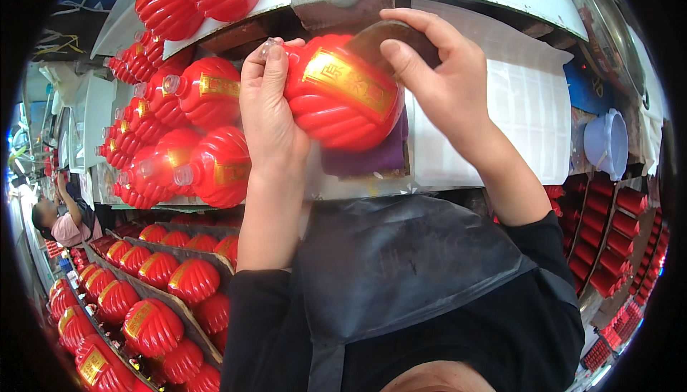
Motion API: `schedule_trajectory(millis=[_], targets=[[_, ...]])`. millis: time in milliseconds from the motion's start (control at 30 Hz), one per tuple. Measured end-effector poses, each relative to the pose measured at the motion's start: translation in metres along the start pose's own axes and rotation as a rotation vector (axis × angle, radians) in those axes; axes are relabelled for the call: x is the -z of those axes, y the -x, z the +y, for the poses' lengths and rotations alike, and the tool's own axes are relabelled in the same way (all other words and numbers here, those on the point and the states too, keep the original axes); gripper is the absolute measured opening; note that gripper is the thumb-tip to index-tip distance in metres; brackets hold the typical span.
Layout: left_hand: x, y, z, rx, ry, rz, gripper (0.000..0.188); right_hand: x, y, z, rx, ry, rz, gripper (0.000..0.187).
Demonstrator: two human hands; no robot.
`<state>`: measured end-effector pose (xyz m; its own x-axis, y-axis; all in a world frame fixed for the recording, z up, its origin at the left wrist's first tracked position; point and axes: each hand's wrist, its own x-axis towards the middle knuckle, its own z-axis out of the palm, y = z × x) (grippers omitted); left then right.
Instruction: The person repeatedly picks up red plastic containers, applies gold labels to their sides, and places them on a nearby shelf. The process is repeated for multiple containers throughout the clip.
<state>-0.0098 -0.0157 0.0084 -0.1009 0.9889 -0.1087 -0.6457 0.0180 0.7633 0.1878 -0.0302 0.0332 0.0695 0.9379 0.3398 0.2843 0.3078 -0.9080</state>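
A round red bottle point(340, 120) with spiral ribs and a gold label band point(347, 77) lies tilted above the bench. Its clear neck points left, where my left hand point(270, 102) is closed around it. In my right hand point(451, 70) is a thin, dark, flat piece point(386, 41), pinched between thumb and fingers. The piece's edge is at the bottle's upper side, by the label; whether it touches cannot be made out. Under the bottle is a folded purple cloth point(368, 161).
Several similar red bottles point(215, 91) crowd the bench at left, and more fill racks point(187, 313) at lower left. Right of the cloth lies a white compartmented tray point(494, 98). A pale blue bucket point(605, 145) stands far right. Another person point(75, 220) is at far left.
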Motion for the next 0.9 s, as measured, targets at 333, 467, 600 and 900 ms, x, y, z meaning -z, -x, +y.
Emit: schedule_trajectory(millis=[333, 467, 600, 900], targets=[[0.010, -0.004, -0.001, 0.032, 0.033, 0.040, 0.014, -0.006, -0.010, 0.015, 0.334, 0.160, -0.121, 0.022], [0.017, -0.010, -0.007, 0.068, 0.087, 0.114, 0.017, -0.015, 0.041, 0.010, 0.746, 0.277, -0.238, 0.019], [0.024, -0.013, -0.008, 0.088, 0.114, 0.128, 0.021, 0.002, 0.056, 0.003, 0.492, 0.249, -0.330, 0.026], [0.025, -0.010, -0.010, 0.042, 0.065, 0.185, 0.020, 0.002, 0.058, 0.024, 0.362, 0.240, 0.033, 0.031]])
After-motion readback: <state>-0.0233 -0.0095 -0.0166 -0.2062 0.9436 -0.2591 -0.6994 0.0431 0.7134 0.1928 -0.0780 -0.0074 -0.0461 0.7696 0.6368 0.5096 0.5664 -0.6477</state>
